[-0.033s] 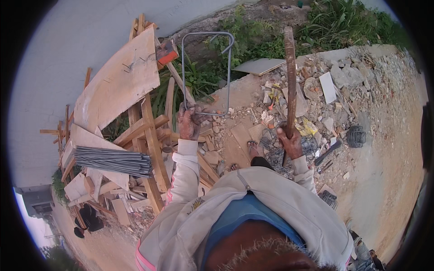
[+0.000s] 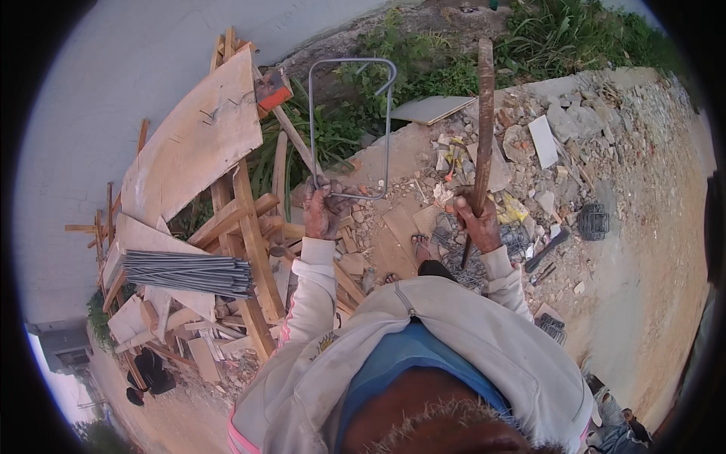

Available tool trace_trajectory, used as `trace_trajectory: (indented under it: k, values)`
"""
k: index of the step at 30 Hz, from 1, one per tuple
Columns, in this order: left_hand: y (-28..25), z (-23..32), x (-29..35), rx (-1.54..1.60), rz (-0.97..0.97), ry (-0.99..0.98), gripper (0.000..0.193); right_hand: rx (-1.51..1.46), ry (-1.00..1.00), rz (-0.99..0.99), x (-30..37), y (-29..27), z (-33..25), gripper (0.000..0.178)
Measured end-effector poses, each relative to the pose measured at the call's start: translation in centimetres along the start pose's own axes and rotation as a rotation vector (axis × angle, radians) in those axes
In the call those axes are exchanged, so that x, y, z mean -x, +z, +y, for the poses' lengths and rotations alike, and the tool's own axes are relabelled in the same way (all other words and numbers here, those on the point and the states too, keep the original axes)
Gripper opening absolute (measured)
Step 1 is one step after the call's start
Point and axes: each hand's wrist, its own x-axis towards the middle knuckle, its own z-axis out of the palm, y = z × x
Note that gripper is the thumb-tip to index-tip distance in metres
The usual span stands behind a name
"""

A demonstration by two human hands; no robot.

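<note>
My left hand (image 2: 322, 209) is closed on the lower corner of a stirrup (image 2: 389, 144), a grey steel rod bent into an upright rectangle with a hooked end at its upper right corner. My right hand (image 2: 479, 220) grips a long brown, rusty-looking bar (image 2: 485, 113). The bar's top reaches well above the hand, and its thin dark lower end sticks out below. The stirrup and the bar are apart. Left of my left hand, a bundle of straight steel rods (image 2: 189, 273) lies across boards and timber.
A large board with nails in it (image 2: 193, 132) leans over a timber frame (image 2: 253, 242) at left. Rubble (image 2: 522, 144) with a white tile (image 2: 544, 141) spreads ahead and right. A stack of bent stirrups (image 2: 594, 222) lies on the ground at right. Plants (image 2: 567, 41) grow along the far edge.
My right hand has moved a little up and to the left, and the bar's lower end now slants further left. The stirrup in my left hand has shifted slightly right and down.
</note>
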Motion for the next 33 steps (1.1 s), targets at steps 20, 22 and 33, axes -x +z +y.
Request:
trace_trajectory:
  k: [20, 22, 33]
  values:
    - [6.8, 1.0, 1.9, -0.767, -0.014, 0.634, 0.046, -0.329, -0.064, -0.085, 4.3, 9.2, -5.0, 0.027]
    - [9.6, 2.9, 0.6, -0.949, -0.047, 0.795, 0.051, -0.254, -0.035, -0.104, 5.9, 10.2, -5.7, 0.027]
    - [7.6, -0.7, -0.1, -0.653, 0.029, 0.649, 0.048, -0.267, -0.025, -0.131, 11.1, 13.2, -7.1, 0.025]
